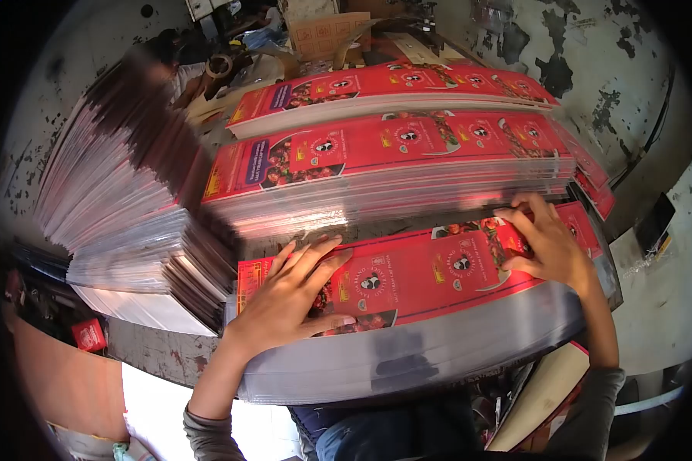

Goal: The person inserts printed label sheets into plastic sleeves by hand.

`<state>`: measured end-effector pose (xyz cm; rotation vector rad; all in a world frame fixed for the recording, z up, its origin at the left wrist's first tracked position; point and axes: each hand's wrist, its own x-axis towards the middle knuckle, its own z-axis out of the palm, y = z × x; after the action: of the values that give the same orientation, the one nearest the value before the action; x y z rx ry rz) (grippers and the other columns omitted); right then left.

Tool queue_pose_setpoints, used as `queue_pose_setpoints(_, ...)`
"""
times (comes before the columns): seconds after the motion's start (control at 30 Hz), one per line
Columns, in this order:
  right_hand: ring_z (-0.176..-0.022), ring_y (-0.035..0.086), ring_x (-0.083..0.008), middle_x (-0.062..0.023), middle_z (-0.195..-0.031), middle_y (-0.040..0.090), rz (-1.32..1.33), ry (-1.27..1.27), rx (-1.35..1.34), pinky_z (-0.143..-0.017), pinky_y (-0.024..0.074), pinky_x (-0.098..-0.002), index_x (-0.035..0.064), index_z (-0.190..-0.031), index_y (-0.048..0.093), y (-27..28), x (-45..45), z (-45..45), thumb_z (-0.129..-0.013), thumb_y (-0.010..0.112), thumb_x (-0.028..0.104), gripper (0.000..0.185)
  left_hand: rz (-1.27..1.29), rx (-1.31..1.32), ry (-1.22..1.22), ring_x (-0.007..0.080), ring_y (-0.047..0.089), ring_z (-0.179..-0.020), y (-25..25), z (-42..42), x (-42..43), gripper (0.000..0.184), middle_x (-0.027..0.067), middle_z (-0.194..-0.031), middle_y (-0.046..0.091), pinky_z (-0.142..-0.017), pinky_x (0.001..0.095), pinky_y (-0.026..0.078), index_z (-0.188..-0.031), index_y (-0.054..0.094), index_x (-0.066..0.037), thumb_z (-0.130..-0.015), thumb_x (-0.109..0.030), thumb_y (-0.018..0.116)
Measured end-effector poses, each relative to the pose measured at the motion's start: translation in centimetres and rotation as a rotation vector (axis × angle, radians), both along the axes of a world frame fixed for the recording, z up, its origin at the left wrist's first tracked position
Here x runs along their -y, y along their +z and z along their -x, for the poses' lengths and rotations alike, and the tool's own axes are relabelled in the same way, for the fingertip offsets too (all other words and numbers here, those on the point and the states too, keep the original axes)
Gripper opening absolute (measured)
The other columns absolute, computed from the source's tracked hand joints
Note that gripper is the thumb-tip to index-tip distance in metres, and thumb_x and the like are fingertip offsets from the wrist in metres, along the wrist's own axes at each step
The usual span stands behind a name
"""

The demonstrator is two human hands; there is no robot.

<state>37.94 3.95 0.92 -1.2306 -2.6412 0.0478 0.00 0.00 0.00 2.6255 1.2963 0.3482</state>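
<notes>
A stack of long, red printed carton sheets lies in front of me, its near side showing pale layered edges. Across the stack's left end rests my left hand, palm down with fingers spread and thumb apart. My right hand is on the right end, fingers bent near the far edge and thumb apart on the printed face. A bright red patch shows between its thumb and fingers; I cannot tell whether it is print or a separate piece. Neither hand is closed around the stack.
Behind stand two more stacks of red sheets, a thick one and a farther one. At left leans a tall fanned pile of sheets. A small red box lies at lower left. A brown cardboard box and a tape roll are farther back.
</notes>
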Motion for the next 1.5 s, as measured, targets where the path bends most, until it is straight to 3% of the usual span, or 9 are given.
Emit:
queue_pose_setpoints(0.07,-0.102,0.046,-0.0307,-0.0139,-0.111,0.041,0.056,-0.223,-0.133,-0.089,0.0388,-0.0406,0.0049,-0.117,0.051,0.0,1.0,-2.7,-0.065,0.072,0.035,0.064,-0.017,0.028,-0.039,0.0285,0.036,-0.126,-0.3,-1.0,0.4,0.072,0.0145,-0.138,0.033,-0.108,0.0495,0.018,-0.130,0.040,-0.009,-0.076,-0.051,0.060)
queue_pose_setpoints(0.1,-0.102,0.046,-0.0307,-0.0139,-0.111,0.041,0.102,-0.216,-0.214,-0.089,0.0388,-0.0406,0.0049,-0.117,0.051,-2.6,0.5,-0.2,-0.065,0.072,0.035,0.064,0.022,-0.058,-0.032,0.0285,0.036,-0.126,0.9,1.2,0.2,0.072,0.0145,-0.138,0.033,-0.108,0.0495,0.018,-0.130,0.040,-0.009,-0.076,-0.051,0.060)
queue_pose_setpoints(0.17,-0.101,0.046,-0.0314,-0.0141,-0.109,0.042,-0.094,-0.238,-0.238,-0.087,0.0392,-0.0409,0.0028,-0.113,0.052,-1.6,1.0,-0.7,-0.064,0.072,0.032,0.061,-0.077,-0.126,0.039,0.0281,0.037,-0.125,0.9,0.2,0.9,0.073,0.0144,-0.135,0.036,-0.107,0.0497,0.021,-0.131,0.040,-0.009,-0.076,-0.051,0.061)
queue_pose_setpoints(0.2,-0.101,0.046,-0.0314,-0.0141,-0.109,0.042,-0.102,-0.249,-0.232,-0.087,0.0392,-0.0409,0.0028,-0.113,0.052,-1.3,0.8,-0.8,-0.064,0.072,0.032,0.061,-0.156,-0.127,0.081,0.0302,0.042,-0.119,0.9,0.1,0.9,0.074,0.0151,-0.128,0.043,-0.102,0.0487,0.028,-0.128,0.044,-0.008,-0.072,-0.051,0.064)
queue_pose_setpoints(0.37,-0.099,0.047,-0.0315,-0.0124,-0.105,0.045,-0.149,-0.295,-0.145,-0.083,0.0384,-0.0409,0.0032,-0.106,0.054,-1.6,0.5,-1.1,-0.065,0.073,0.034,0.055,-0.338,-0.107,0.172,0.0304,0.048,-0.100,2.1,1.4,1.0,0.078,0.0152,-0.115,0.049,-0.090,0.0443,0.036,-0.122,0.050,-0.002,-0.062,-0.048,0.071)
queue_pose_setpoints(0.57,-0.098,0.047,-0.0308,-0.0117,-0.106,0.047,-0.185,-0.345,-0.120,-0.084,0.0362,-0.0402,0.0028,-0.104,0.054,-1.5,-0.1,-1.7,-0.067,0.071,0.033,0.051,-0.161,-0.070,0.179,0.0310,0.049,-0.094,0.8,1.4,0.4,0.076,0.0151,-0.108,0.050,-0.083,0.0431,0.039,-0.121,0.052,-0.003,-0.062,-0.047,0.071)
queue_pose_setpoints(1.0,-0.091,0.045,-0.0312,-0.0126,-0.098,0.047,-0.176,-0.290,-0.167,-0.081,0.0348,-0.0380,0.0007,-0.098,0.051,-1.5,-0.9,-1.0,-0.059,0.074,0.034,0.056,-0.195,0.022,0.212,0.0300,0.050,-0.086,0.2,1.9,-0.2,0.069,0.0144,-0.098,0.049,-0.074,0.0398,0.043,-0.114,0.058,-0.003,-0.060,-0.040,0.076)
queue_pose_setpoints(1.23,-0.083,0.044,-0.0277,-0.0080,-0.086,0.046,-0.182,-0.321,-0.201,-0.076,0.0326,-0.0373,0.0034,-0.090,0.051,-2.0,-1.2,-1.3,-0.061,0.076,0.030,0.047,-0.312,0.079,0.159,0.0278,0.052,-0.079,-0.3,1.6,-0.4,0.045,0.0112,-0.088,0.049,-0.071,0.0371,0.045,-0.095,0.062,-0.004,-0.062,-0.029,0.078)
queue_pose_setpoints(1.5,-0.080,0.044,-0.0264,-0.0081,-0.084,0.044,-0.240,-0.301,-0.254,-0.079,0.0319,-0.0370,0.0042,-0.092,0.047,-2.8,-1.3,-1.5,-0.067,0.074,0.029,0.044,-0.445,-0.019,0.118,0.0250,0.053,-0.075,0.1,1.7,-0.2,0.041,0.0090,-0.088,0.054,-0.069,0.0345,0.041,-0.095,0.063,-0.003,-0.065,-0.029,0.074)
